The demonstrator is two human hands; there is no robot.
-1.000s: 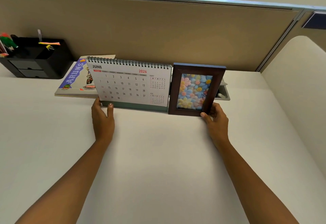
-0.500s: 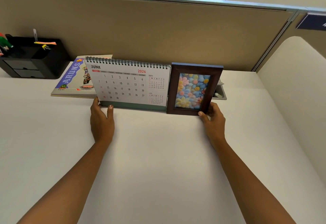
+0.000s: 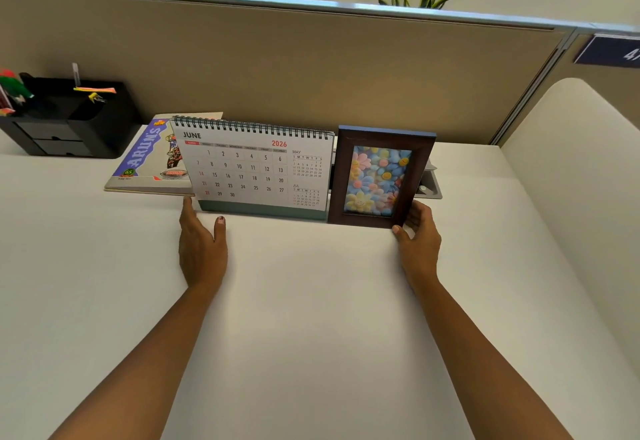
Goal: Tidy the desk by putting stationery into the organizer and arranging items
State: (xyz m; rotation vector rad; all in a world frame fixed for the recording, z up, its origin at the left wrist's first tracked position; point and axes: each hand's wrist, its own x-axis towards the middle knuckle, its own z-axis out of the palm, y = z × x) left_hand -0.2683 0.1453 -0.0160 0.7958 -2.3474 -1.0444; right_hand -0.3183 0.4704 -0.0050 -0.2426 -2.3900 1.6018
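A white June 2026 desk calendar (image 3: pixel 252 166) stands at the back of the white desk (image 3: pixel 311 301). Right beside it stands a dark wooden picture frame (image 3: pixel 381 176) with a flower picture. My left hand (image 3: pixel 202 249) lies with straight fingers at the calendar's lower left corner, one fingertip by its edge and the thumb just in front of its base. My right hand (image 3: pixel 419 238) grips the frame's lower right corner, thumb in front and fingers behind. A black organizer (image 3: pixel 69 121) with pens and coloured bits stands at the far left.
A notebook with a blue "Arun's" cover (image 3: pixel 145 159) lies flat behind the calendar's left side. A grey tray (image 3: pixel 431 186) shows behind the frame. A beige partition (image 3: pixel 311 69) closes the back; a cream curved panel (image 3: pixel 571 169) rises on the right.
My left thumb has drawn slightly back from the calendar's base. My right hand keeps its grip on the frame's corner. Calendar and frame have barely shifted.
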